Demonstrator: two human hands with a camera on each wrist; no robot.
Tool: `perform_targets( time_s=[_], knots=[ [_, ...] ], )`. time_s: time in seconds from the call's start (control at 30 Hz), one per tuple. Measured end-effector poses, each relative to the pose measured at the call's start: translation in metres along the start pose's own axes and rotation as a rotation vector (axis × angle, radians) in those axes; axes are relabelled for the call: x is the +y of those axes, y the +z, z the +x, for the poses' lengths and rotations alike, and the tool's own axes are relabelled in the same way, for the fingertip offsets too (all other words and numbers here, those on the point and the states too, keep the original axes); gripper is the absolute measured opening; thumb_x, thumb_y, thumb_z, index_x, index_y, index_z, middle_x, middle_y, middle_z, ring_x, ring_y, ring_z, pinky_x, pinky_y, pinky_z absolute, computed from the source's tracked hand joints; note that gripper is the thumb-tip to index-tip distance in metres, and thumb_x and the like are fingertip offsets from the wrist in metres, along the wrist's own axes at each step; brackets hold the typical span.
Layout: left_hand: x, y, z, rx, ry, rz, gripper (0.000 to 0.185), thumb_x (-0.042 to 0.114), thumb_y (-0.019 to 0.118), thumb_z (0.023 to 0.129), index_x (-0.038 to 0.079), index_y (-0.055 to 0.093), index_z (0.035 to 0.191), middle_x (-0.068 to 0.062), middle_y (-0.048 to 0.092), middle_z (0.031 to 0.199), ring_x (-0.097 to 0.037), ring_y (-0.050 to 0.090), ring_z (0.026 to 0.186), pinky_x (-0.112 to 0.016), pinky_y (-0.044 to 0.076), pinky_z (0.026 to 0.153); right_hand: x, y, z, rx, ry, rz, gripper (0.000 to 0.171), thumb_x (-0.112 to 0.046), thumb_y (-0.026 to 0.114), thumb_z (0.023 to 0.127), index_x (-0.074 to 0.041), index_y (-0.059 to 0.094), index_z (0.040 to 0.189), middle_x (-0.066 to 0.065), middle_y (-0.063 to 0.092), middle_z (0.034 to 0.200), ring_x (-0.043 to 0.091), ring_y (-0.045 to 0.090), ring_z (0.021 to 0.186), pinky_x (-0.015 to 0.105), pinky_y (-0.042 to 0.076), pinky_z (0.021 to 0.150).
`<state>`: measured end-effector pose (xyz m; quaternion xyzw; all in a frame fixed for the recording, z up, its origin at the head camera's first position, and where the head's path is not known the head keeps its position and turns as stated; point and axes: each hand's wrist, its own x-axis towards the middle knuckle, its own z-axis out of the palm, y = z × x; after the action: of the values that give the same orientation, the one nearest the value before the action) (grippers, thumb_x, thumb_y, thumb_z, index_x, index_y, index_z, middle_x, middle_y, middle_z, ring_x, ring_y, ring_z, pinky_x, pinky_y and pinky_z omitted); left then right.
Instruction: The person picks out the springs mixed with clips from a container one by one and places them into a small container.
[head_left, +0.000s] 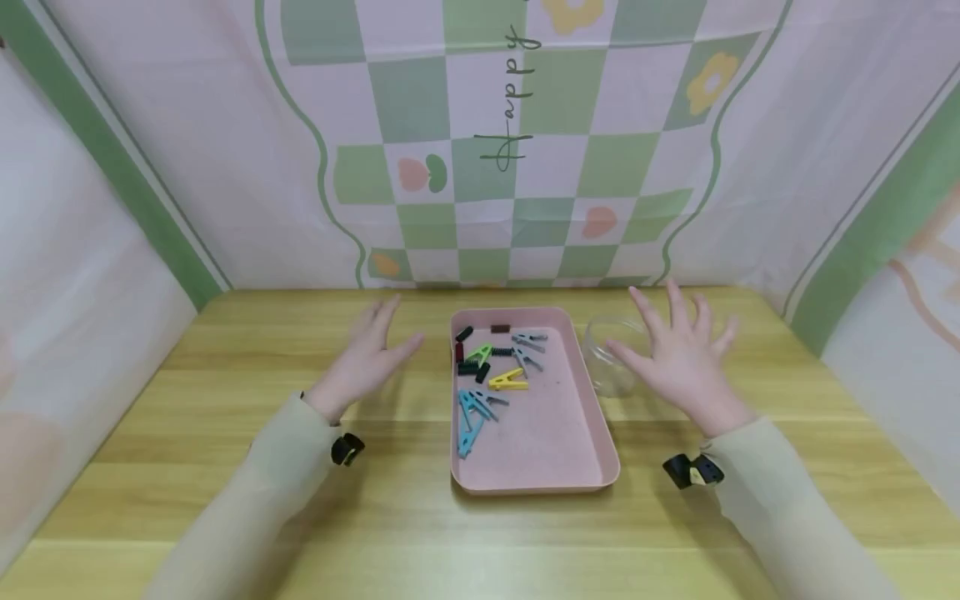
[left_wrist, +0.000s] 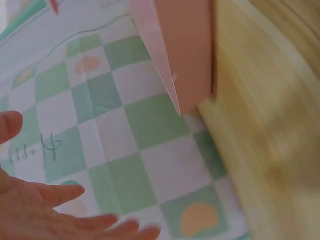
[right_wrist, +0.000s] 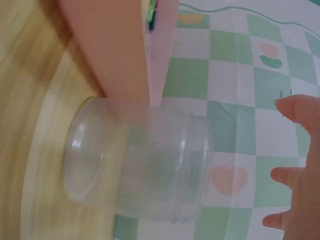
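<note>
While the left hand (head_left: 362,365) and right hand (head_left: 684,367) hover, fingers spread, a stretch of table (head_left: 416,492) separates the former from the nearer edge of the tray (head_left: 543,425); a jar (right_wrist: 145,160) stands just beside the latter.

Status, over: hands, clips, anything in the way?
Left hand and right hand both empty. Clips untouched in pink tray. Clear jar beside tray, near right hand; nothing covering tray.

Diffuse, even light, soft shadows on the wooden table (head_left: 405,533), glints on the clear jar (right_wrist: 150,165), wrist views blurry.
</note>
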<state>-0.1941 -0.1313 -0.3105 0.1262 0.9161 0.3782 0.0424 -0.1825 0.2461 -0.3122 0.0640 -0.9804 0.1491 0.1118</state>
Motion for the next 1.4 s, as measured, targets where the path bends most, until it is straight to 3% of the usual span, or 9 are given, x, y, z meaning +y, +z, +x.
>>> perform_targets(
  time_s=[0.2, 0.33, 0.47, 0.77, 0.97, 1.2, 1.3, 1.4],
  knots=[
    [-0.002, 0.004, 0.014, -0.154, -0.110, -0.398, 0.068, 0.039, 0.045, 0.099, 0.007, 0.014, 0.151, -0.021, 0.020, 0.154, -0.038, 0.025, 0.140, -0.055, 0.031, 0.112, -0.008, -0.010, 0.010, -0.026, -0.029, 0.173, 0.064, -0.046, 0.052, 0.093, -0.004, 0.041, 0.139, 0.030, 0.021, 0.149, 0.055, 0.014, 0.130, 0.074, 0.003, 0.098],
    [-0.006, 0.013, 0.025, -0.204, -0.165, -0.601, 0.062, 0.029, 0.044, 0.101, 0.001, 0.016, 0.149, -0.023, 0.023, 0.152, -0.040, 0.027, 0.138, -0.054, 0.036, 0.109, -0.015, -0.015, 0.016, -0.089, -0.031, 0.247, 0.053, -0.040, 0.052, 0.094, -0.003, 0.050, 0.132, 0.027, 0.032, 0.146, 0.052, 0.019, 0.130, 0.071, 0.012, 0.097],
    [-0.010, 0.023, 0.033, -0.261, -0.229, -0.687, 0.061, 0.026, 0.043, 0.101, -0.001, 0.016, 0.148, -0.022, 0.023, 0.153, -0.041, 0.027, 0.138, -0.053, 0.041, 0.106, -0.024, -0.017, 0.021, -0.133, -0.048, 0.283, 0.046, -0.037, 0.051, 0.096, -0.005, 0.055, 0.128, 0.023, 0.041, 0.142, 0.047, 0.023, 0.131, 0.070, 0.013, 0.100],
    [-0.021, 0.043, 0.047, -0.381, -0.328, -0.642, 0.064, 0.021, 0.050, 0.098, 0.000, 0.016, 0.148, -0.024, 0.028, 0.150, -0.041, 0.032, 0.136, -0.050, 0.047, 0.101, -0.054, -0.013, 0.036, -0.187, -0.105, 0.384, 0.040, -0.030, 0.053, 0.096, -0.005, 0.056, 0.128, 0.020, 0.046, 0.141, 0.040, 0.031, 0.134, 0.061, 0.021, 0.112],
    [-0.025, 0.048, 0.053, -0.412, -0.332, -0.651, 0.065, 0.010, 0.052, 0.097, -0.001, 0.015, 0.148, -0.025, 0.031, 0.148, -0.038, 0.035, 0.135, -0.045, 0.050, 0.098, -0.076, -0.001, 0.049, -0.267, -0.055, 0.585, 0.042, -0.031, 0.053, 0.096, -0.007, 0.052, 0.131, 0.014, 0.041, 0.146, 0.034, 0.030, 0.138, 0.058, 0.023, 0.113],
    [-0.026, 0.053, 0.054, -0.396, -0.307, -0.581, 0.059, 0.004, 0.054, 0.094, -0.005, 0.025, 0.145, -0.026, 0.042, 0.140, -0.036, 0.051, 0.122, -0.038, 0.056, 0.090, -0.092, 0.031, 0.066, -0.306, 0.004, 0.804, 0.039, -0.023, 0.054, 0.096, -0.007, 0.051, 0.132, 0.015, 0.046, 0.139, 0.033, 0.041, 0.129, 0.052, 0.035, 0.109],
    [-0.024, 0.057, 0.054, -0.390, -0.293, -0.570, 0.055, 0.004, 0.054, 0.094, -0.005, 0.030, 0.143, -0.025, 0.048, 0.135, -0.034, 0.056, 0.117, -0.036, 0.057, 0.088, -0.095, 0.044, 0.070, -0.308, 0.032, 0.809, 0.039, -0.021, 0.053, 0.097, -0.006, 0.050, 0.132, 0.016, 0.044, 0.141, 0.033, 0.044, 0.127, 0.050, 0.039, 0.106],
    [-0.021, 0.061, 0.056, -0.386, -0.289, -0.564, 0.053, 0.002, 0.054, 0.094, -0.004, 0.032, 0.142, -0.025, 0.051, 0.132, -0.033, 0.058, 0.113, -0.036, 0.057, 0.088, -0.097, 0.055, 0.074, -0.282, 0.043, 0.715, 0.038, -0.022, 0.056, 0.095, -0.008, 0.054, 0.130, 0.014, 0.039, 0.146, 0.033, 0.042, 0.128, 0.050, 0.040, 0.105]
  ],
)
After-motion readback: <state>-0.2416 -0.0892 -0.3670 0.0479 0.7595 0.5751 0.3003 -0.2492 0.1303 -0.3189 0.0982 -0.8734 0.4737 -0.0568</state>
